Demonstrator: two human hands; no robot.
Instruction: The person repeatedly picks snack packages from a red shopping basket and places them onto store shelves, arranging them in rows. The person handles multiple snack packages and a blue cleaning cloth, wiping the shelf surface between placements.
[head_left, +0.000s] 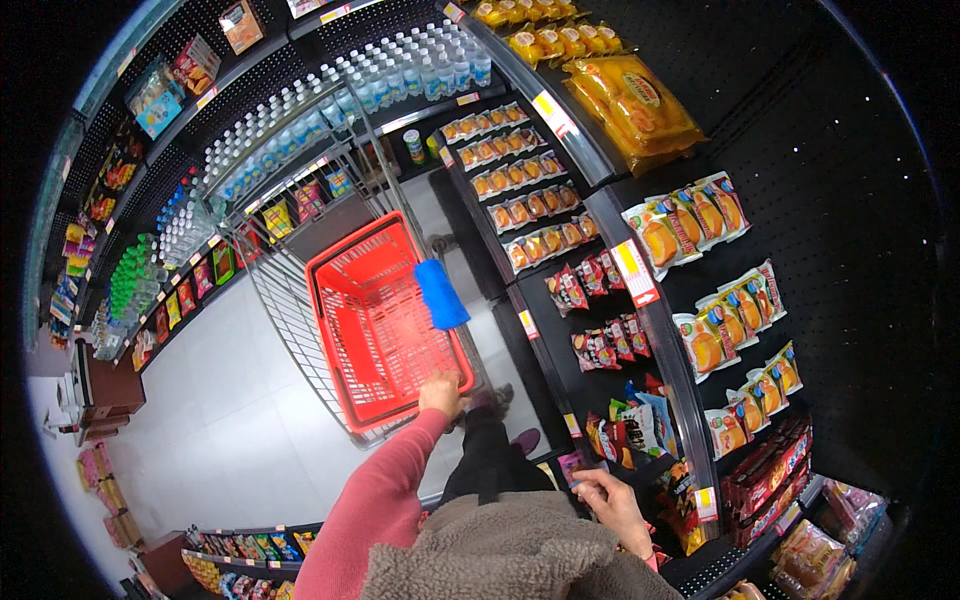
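Note:
A red plastic shopping basket (375, 330) rests in a metal wire shopping cart (289, 330) in front of me. Its slatted inside holds nothing that I can see. My left hand (442, 394) is closed over the basket's near right rim. A blue cloth-like piece (441, 295) hangs over the right rim, farther along. Low on my right, my right hand (615, 506) pinches a small pink-purple packet (571, 466) by the shelf edge. Part of its fingers' grip is hidden.
Shelves on my right carry packaged bread rolls (686, 221), a large yellow bread bag (634, 109) and red snack packs (592, 281). Ahead stand rows of water bottles (405, 75); green-capped bottles (131, 277) are at left. Pale floor tiles (217, 405) lie left of the cart.

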